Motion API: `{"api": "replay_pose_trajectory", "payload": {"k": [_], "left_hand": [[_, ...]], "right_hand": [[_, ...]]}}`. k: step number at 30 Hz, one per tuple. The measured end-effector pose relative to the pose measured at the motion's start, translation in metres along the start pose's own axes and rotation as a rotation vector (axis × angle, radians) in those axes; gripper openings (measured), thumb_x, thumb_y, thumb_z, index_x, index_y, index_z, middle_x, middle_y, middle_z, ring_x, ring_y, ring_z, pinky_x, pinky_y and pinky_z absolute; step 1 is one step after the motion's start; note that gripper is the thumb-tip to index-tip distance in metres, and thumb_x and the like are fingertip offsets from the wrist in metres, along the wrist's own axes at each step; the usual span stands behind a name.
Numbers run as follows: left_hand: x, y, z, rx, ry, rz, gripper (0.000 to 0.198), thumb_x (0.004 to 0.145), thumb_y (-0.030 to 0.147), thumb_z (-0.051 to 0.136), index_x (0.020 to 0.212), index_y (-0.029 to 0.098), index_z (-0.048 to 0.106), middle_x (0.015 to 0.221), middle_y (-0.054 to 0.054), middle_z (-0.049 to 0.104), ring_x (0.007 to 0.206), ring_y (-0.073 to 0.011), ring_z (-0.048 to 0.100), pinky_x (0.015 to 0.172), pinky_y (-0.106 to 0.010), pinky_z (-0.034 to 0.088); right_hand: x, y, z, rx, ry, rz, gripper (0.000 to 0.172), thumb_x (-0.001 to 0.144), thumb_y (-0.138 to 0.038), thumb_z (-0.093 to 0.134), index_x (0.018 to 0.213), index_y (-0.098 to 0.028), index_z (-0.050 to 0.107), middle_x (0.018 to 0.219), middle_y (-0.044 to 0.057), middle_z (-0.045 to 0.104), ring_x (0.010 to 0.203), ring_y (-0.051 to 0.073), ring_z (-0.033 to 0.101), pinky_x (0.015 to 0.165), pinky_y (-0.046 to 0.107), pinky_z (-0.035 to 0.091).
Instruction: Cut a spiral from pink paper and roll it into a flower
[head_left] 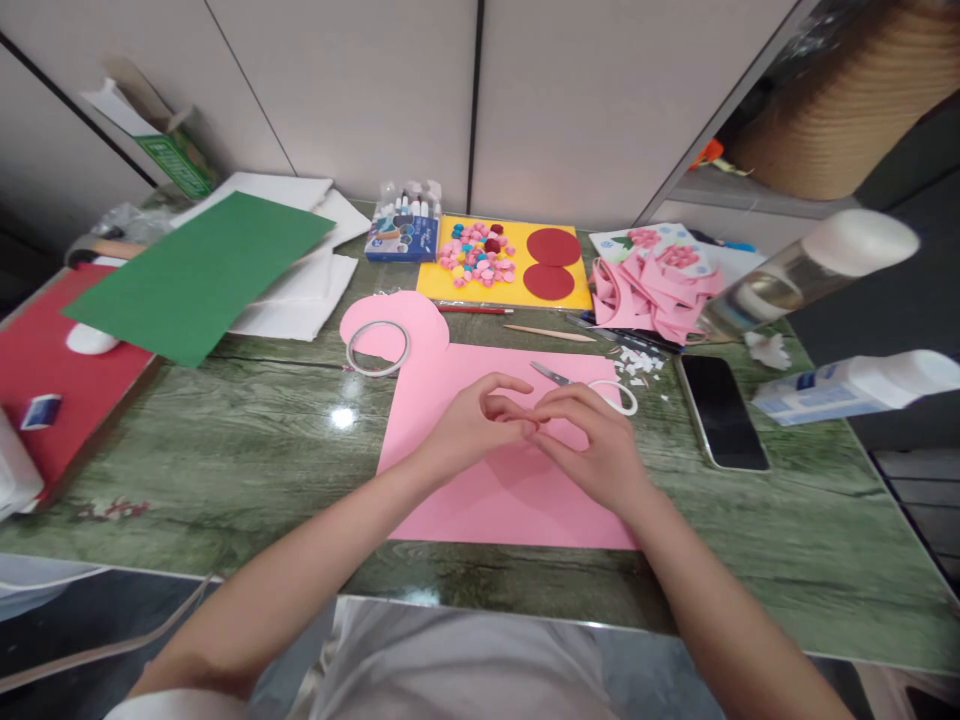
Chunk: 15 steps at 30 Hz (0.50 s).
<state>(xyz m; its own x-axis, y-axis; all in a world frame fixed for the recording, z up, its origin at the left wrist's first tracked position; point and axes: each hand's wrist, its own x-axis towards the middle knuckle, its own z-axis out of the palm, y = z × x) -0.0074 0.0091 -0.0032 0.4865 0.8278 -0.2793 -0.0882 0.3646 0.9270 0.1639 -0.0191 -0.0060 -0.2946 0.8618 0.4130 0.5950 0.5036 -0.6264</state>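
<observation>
Dozens of small coloured paper pieces (476, 255) are lying heaped on the yellow sheet (577, 293) at the far edge of the desk (262, 450), beside two dark red discs (553, 262). A pile of pink offcuts (652, 290) is sitting just to the right of that sheet. From this I am judging that much of the cutting and shaping is done.

What is left looks like plenty. The pink sheet (517, 500) is lying mostly whole in the middle of the desk, reaching toward the near edge, with only a rounded lobe showing at its far left corner. The tape roll (377, 347) is resting on that lobe.

I am holding both hands over the pink sheet, close to its far edge. My left hand (469, 425) is curling its fingers (506, 384) inward, with thumb and forefinger closing to a pinch. My right hand (592, 440) is doing the same from the other side, so the tips of both hands are meeting at one spot. I cannot tell whether a small scrap is sitting between them, as it is too small to make out.

The scissors (551, 374) are lying on the pink sheet just beyond my right hand, untouched. A phone (721, 410) is lying near the desk's right edge, well apart from my hands.
</observation>
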Motion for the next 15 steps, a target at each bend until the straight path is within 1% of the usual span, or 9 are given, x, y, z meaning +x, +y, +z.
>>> {"api": "replay_pose_trajectory", "payload": {"k": [3,6,10,15], "left_hand": [[0.0007,0.0011,-0.0033,0.014,-0.053,-0.014,0.038,0.065,0.014,0.064,0.101,0.018,0.052,0.074,0.0,0.065,0.068,-0.0107,0.06,0.071,-0.027,0.044],[0.0016,0.0019,-0.004,0.039,-0.066,0.003,0.039,0.064,0.012,0.063,0.102,0.018,0.052,0.073,0.0,0.064,0.067,-0.0105,0.06,0.07,-0.027,0.044],[0.0018,0.0015,-0.0014,0.081,-0.036,0.028,0.039,0.064,0.012,0.062,0.102,0.018,0.052,0.073,0.0,0.064,0.068,-0.0106,0.059,0.07,-0.026,0.043],[0.0004,-0.0023,0.0051,0.089,0.026,0.05,0.037,0.066,0.015,0.063,0.101,0.017,0.052,0.073,0.0,0.063,0.071,-0.0116,0.059,0.072,-0.027,0.043]], "right_hand": [[-0.0002,0.0012,0.0004,0.032,-0.033,-0.045,0.018,0.08,-0.016,0.059,0.094,-0.026,0.065,0.092,0.003,0.061,0.085,0.016,0.059,0.071,0.034,0.052],[-0.0004,0.0023,0.0018,0.044,-0.026,-0.072,0.019,0.08,-0.015,0.059,0.094,-0.027,0.066,0.091,0.002,0.062,0.084,0.015,0.059,0.069,0.033,0.053],[-0.0005,0.003,0.0039,0.023,0.03,-0.042,0.017,0.078,-0.016,0.061,0.09,-0.027,0.067,0.087,0.002,0.063,0.08,0.016,0.06,0.067,0.035,0.053],[-0.0004,0.0026,0.0041,-0.054,0.082,-0.015,0.007,0.075,-0.018,0.063,0.08,-0.023,0.064,0.082,0.002,0.061,0.077,0.017,0.059,0.068,0.036,0.051]]}}
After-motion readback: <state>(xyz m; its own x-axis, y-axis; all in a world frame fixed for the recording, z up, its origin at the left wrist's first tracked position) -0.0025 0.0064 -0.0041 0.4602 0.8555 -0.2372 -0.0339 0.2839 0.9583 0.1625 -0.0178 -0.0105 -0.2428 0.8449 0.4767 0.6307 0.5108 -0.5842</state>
